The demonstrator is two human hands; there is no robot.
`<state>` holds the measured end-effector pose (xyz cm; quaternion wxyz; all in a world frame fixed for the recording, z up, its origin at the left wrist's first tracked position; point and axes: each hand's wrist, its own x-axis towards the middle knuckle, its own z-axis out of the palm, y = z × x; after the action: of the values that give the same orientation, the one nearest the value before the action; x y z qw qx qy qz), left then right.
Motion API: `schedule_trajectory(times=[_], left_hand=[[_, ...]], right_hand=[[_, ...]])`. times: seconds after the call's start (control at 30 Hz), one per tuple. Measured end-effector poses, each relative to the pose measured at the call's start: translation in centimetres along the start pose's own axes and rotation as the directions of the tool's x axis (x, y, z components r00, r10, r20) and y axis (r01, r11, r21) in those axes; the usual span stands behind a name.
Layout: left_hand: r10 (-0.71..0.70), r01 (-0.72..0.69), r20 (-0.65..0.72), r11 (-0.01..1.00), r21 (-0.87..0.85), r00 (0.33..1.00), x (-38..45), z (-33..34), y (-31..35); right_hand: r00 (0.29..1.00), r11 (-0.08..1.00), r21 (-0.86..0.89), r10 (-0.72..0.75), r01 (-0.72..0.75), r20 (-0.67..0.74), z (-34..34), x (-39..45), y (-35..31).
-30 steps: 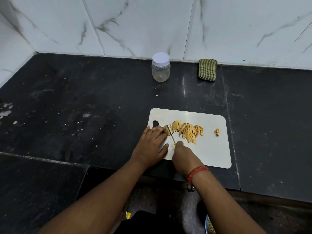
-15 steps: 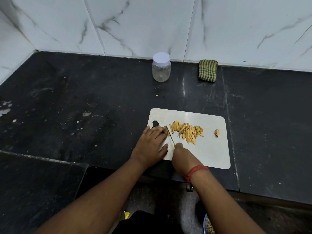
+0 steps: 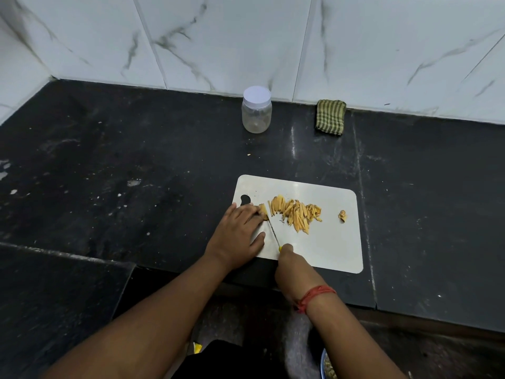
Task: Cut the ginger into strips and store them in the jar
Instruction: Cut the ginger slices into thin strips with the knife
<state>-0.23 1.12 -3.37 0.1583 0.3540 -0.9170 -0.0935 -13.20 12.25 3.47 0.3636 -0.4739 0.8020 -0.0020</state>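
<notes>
Left hand (image 3: 237, 233) pins ginger piece (image 3: 263, 208); right hand (image 3: 290, 265) grips knife (image 3: 273, 231); jar (image 3: 256, 110) apparently unlabelled.

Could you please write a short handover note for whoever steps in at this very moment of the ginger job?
Left hand: fingers press the last uncut ginger piece down on the cutting board.
Right hand: grips the yellow-handled knife, blade right beside the left fingertips.
Ginger strips: a pile at mid-board; a small scrap lies apart near the board's right edge.
Jar: by the back wall, lid on, looks empty.
Done: most of the ginger is cut.
Left: slice the last piece, open the jar, put the strips in, close it.
</notes>
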Motion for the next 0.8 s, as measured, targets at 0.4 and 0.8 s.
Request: schedule_trajectory(times=[0.4, 0.8], left_hand=[[-0.008, 0.007, -0.005, 1.000, -0.031, 1.000, -0.2, 0.1, -0.2], [-0.009, 0.009, 0.012, 0.999, -0.037, 1.000, -0.1, 0.2, -0.2]], right_hand=[[0.999, 0.999, 0.005, -0.032, 0.032, 0.000, -0.4, -1.1, 0.9], [0.998, 0.997, 0.069, -0.026, 0.030, -0.064, -0.7, 0.1, 0.1]])
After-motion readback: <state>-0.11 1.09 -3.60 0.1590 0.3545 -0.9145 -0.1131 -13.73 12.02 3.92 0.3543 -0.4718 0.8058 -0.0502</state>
